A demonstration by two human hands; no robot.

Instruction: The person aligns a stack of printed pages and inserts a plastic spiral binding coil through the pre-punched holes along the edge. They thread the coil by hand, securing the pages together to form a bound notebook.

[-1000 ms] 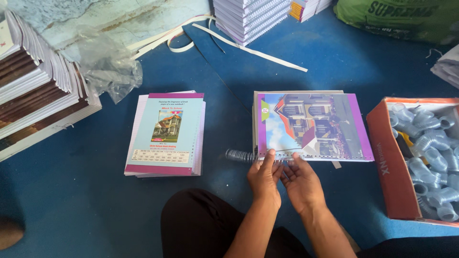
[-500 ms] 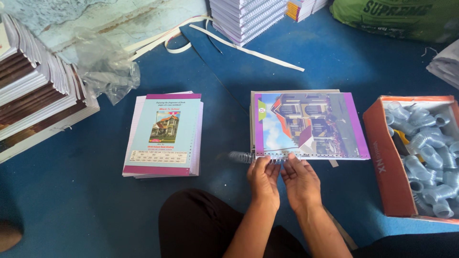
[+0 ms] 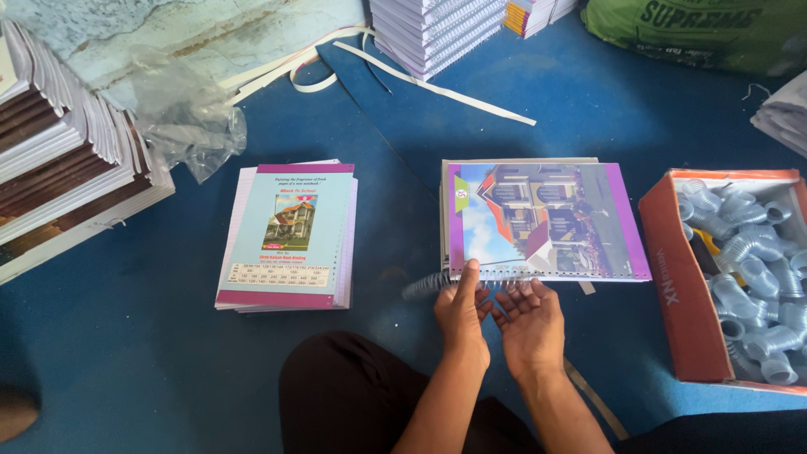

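A notebook (image 3: 546, 220) with a glossy cover showing a house lies on the blue floor in front of me, its punched edge toward me. A grey spiral coil (image 3: 427, 286) runs along that near edge and sticks out to the left. My left hand (image 3: 461, 308) rests on the coil and the cover's edge, thumb pointing up onto the cover. My right hand (image 3: 528, 321) lies flat beside it, palm up, fingers touching the coil under the edge. Whether either hand pinches the coil is hard to tell.
A stack of unbound notebooks (image 3: 290, 237) with a pale green cover lies to the left. An orange box (image 3: 672, 286) full of coils stands at right. Tall paper stacks (image 3: 59, 168) sit far left, bound notebooks (image 3: 437, 29) at the back, crumpled plastic (image 3: 189, 126) nearby.
Both hands have stayed at the notebook's near edge. The right hand has turned palm up and its fingers have spread, and the coil still protrudes at the left.
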